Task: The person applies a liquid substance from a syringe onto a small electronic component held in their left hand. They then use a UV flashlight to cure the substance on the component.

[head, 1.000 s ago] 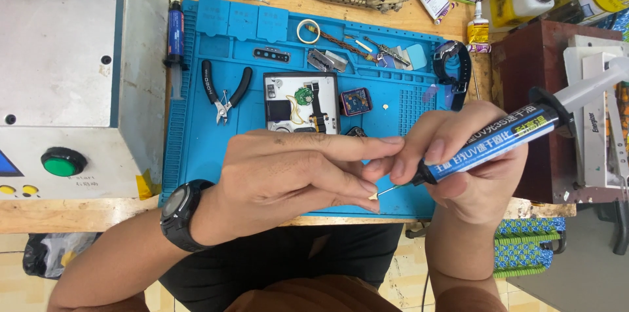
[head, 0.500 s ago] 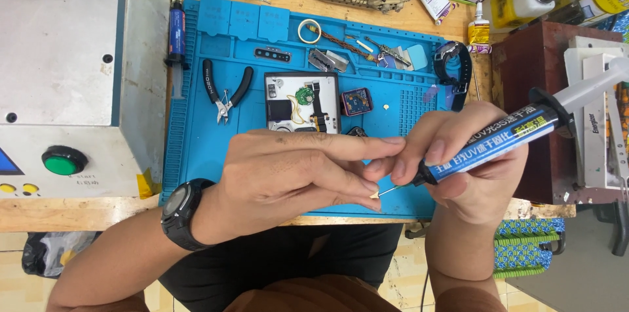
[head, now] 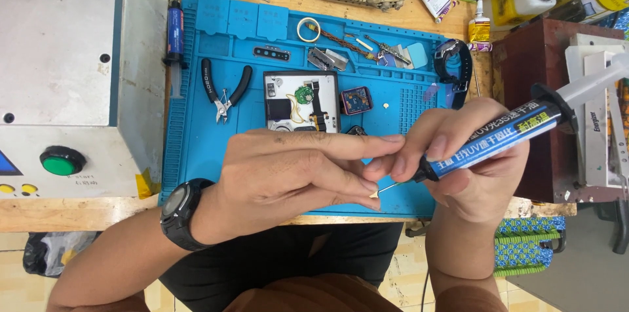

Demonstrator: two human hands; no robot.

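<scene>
gripping blue syringe (head: 508, 134), needle tip, right hand (head: 468, 155)

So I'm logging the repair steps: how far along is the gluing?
Done: the opened device lies on the blue mat, its parts and pliers laid out. In hand: the right hand aims the syringe needle at a tiny piece pinched by the left hand. Left: the device is not yet closed.

A wooden workbench (head: 78, 214) is seen from above, mostly covered by a blue mat (head: 196, 155), with a grey metal box (head: 72, 43) parked on its left. Pale tiled floor (head: 19, 266) can be made out below the bench edge, and everything's evenly lit.
</scene>
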